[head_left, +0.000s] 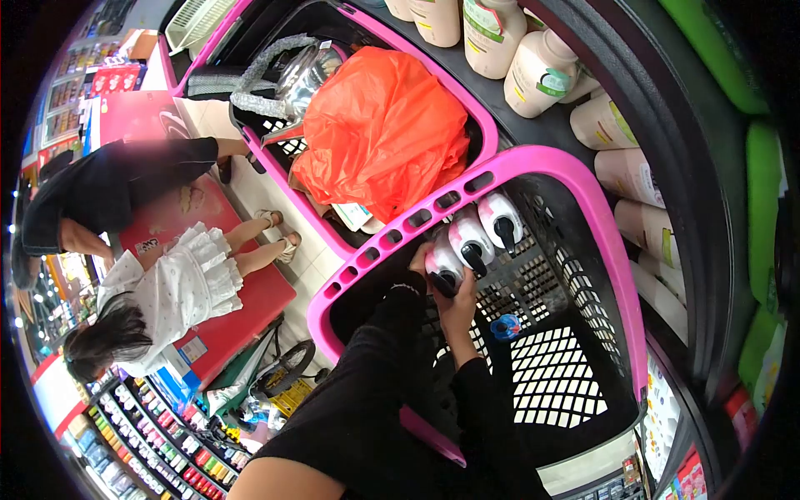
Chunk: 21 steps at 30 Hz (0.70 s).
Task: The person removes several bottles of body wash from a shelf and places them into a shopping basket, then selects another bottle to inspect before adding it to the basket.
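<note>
Three white bottles with black pump tops stand in a row along one side of a black basket with a pink rim (612, 242). My left hand (419, 262) is wrapped around the near side of the nearest pump bottle (442, 263). From the other side my right hand (457, 308) has its fingers on that same bottle, close to its pump. Right beside it are the middle pump bottle (467, 229) and the far pump bottle (497, 210). A small blue object (504, 327) lies on the basket floor; its kind I cannot make out.
A second pink-rimmed basket (492, 125) holds an orange-red plastic bag (383, 125) and a shiny metal item (307, 79) in wrapping. Shelves with beige bottles (540, 73) run along the right. At left are a person in white (171, 304) and another in dark clothes (133, 183).
</note>
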Motion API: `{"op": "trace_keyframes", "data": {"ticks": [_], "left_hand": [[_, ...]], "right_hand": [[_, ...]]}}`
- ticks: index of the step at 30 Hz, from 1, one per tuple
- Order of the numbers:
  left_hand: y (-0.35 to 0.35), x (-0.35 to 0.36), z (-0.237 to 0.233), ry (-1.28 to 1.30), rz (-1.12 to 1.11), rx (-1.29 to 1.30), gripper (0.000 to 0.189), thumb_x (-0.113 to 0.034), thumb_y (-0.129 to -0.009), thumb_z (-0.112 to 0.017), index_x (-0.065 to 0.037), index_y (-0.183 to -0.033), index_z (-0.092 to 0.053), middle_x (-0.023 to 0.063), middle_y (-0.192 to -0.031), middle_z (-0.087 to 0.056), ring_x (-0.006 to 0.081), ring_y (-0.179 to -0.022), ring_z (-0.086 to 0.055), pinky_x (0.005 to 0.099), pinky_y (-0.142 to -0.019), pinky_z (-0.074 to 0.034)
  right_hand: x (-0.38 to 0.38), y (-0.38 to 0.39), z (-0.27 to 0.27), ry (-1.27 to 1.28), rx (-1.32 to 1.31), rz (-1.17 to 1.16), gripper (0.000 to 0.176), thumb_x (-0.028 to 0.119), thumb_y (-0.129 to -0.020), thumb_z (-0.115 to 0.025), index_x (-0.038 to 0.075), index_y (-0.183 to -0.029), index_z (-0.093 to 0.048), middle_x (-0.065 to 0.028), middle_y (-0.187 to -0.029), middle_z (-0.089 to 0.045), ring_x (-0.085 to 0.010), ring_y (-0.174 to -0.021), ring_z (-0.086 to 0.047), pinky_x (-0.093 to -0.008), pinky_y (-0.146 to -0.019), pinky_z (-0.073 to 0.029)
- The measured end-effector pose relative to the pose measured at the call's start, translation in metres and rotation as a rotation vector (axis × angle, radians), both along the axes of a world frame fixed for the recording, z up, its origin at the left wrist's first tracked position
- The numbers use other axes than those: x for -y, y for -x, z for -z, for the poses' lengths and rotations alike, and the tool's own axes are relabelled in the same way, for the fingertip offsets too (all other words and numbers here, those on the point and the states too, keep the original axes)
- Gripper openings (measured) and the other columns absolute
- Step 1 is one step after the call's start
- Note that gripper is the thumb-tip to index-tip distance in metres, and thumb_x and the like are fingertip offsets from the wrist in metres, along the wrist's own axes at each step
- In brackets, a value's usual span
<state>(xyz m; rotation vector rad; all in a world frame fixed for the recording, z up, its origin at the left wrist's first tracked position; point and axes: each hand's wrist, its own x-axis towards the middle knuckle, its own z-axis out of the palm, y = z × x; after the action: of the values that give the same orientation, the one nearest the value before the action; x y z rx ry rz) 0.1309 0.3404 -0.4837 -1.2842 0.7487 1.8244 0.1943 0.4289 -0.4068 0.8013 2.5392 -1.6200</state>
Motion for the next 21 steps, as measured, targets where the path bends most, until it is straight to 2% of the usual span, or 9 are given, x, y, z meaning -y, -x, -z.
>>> {"op": "trace_keyframes", "data": {"ticks": [3,7,10,14,16,18,19,20,21], "left_hand": [[-0.005,0.001,0.012,0.123,-0.025,-0.017,0.047,-0.047,-0.080,-0.038,-0.010,-0.104,-0.056,0.0093,-0.100,-0.059,0.0271,-0.091,-0.054,0.0415,-0.084,-0.040],[-0.007,0.007,0.027,0.065,-0.071,0.054,0.052,-0.050,-0.080,-0.035,-0.009,-0.106,-0.054,0.0105,-0.102,-0.058,0.0294,-0.093,-0.053,0.0416,-0.086,-0.039],[0.010,-0.003,-0.006,0.126,-0.028,0.155,0.059,-0.055,-0.080,-0.033,-0.008,-0.112,-0.051,0.0117,-0.110,-0.054,0.0310,-0.097,-0.050,0.0453,-0.088,-0.037],[0.012,-0.006,-0.023,0.140,-0.093,0.220,0.056,-0.052,-0.077,-0.036,-0.006,-0.103,-0.054,0.0143,-0.101,-0.058,0.0316,-0.092,-0.052,0.0444,-0.083,-0.039],[0.009,-0.005,-0.033,0.131,-0.107,0.231,0.055,-0.052,-0.076,-0.037,-0.005,-0.100,-0.055,0.0150,-0.099,-0.058,0.0317,-0.090,-0.052,0.0442,-0.081,-0.040],[0.010,-0.003,-0.051,0.075,-0.036,0.444,0.071,-0.064,-0.075,-0.030,-0.009,-0.118,-0.046,0.0138,-0.122,-0.044,0.0287,-0.111,-0.040,0.0469,-0.090,-0.030],[0.011,-0.007,-0.061,0.063,-0.032,0.430,0.071,-0.064,-0.075,-0.030,-0.009,-0.118,-0.046,0.0138,-0.122,-0.044,0.0287,-0.111,-0.040,0.0469,-0.090,-0.030],[0.016,-0.013,-0.087,0.148,-0.001,0.366,0.072,-0.064,-0.075,-0.030,-0.009,-0.119,-0.044,0.0143,-0.125,-0.042,0.0286,-0.112,-0.039,0.0454,-0.091,-0.029],[0.017,-0.017,-0.105,0.234,0.027,0.301,0.072,-0.063,-0.075,-0.029,-0.008,-0.120,-0.043,0.0147,-0.127,-0.039,0.0284,-0.113,-0.038,0.0438,-0.092,-0.028]], "right_hand": [[0.004,0.001,0.001,0.024,0.026,0.022,0.064,0.017,-0.067,-0.070,-0.002,-0.117,-0.036,-0.0219,-0.106,-0.049,-0.0360,-0.096,-0.049,-0.0371,-0.081,-0.039],[0.007,0.004,0.002,0.007,0.036,0.035,0.066,0.018,-0.068,-0.069,-0.001,-0.120,-0.033,-0.0229,-0.111,-0.046,-0.0364,-0.100,-0.047,-0.0381,-0.082,-0.039],[0.009,0.009,-0.006,-0.014,0.047,0.024,0.068,0.017,-0.069,-0.068,-0.002,-0.122,-0.028,-0.0244,-0.113,-0.043,-0.0375,-0.103,-0.045,-0.0386,-0.085,-0.037],[0.002,0.005,-0.013,0.014,0.057,-0.048,0.067,0.011,-0.070,-0.065,-0.003,-0.123,-0.025,-0.0259,-0.115,-0.041,-0.0394,-0.106,-0.042,-0.0391,-0.087,-0.036],[-0.001,-0.006,-0.011,-0.086,0.117,-0.099,0.063,0.004,-0.070,-0.061,-0.005,-0.121,-0.026,-0.0266,-0.115,-0.040,-0.0407,-0.107,-0.041,-0.0403,-0.088,-0.035],[-0.008,-0.012,-0.026,-0.069,0.140,-0.132,0.061,0.002,-0.069,-0.059,-0.005,-0.120,-0.027,-0.0271,-0.115,-0.040,-0.0409,-0.107,-0.041,-0.0407,-0.088,-0.035],[-0.012,-0.015,-0.035,-0.041,0.170,-0.167,0.059,0.000,-0.069,-0.057,-0.005,-0.120,-0.027,-0.0276,-0.115,-0.039,-0.0411,-0.107,-0.040,-0.0412,-0.089,-0.035],[-0.014,-0.026,-0.033,-0.083,0.270,-0.223,0.057,-0.001,-0.069,-0.058,-0.005,-0.117,-0.029,-0.0269,-0.118,-0.038,-0.0404,-0.108,-0.039,-0.0406,-0.090,-0.035],[-0.018,-0.036,-0.042,-0.094,0.256,-0.219,0.057,-0.001,-0.069,-0.058,-0.005,-0.117,-0.029,-0.0269,-0.118,-0.038,-0.0404,-0.108,-0.039,-0.0406,-0.090,-0.035]]}}
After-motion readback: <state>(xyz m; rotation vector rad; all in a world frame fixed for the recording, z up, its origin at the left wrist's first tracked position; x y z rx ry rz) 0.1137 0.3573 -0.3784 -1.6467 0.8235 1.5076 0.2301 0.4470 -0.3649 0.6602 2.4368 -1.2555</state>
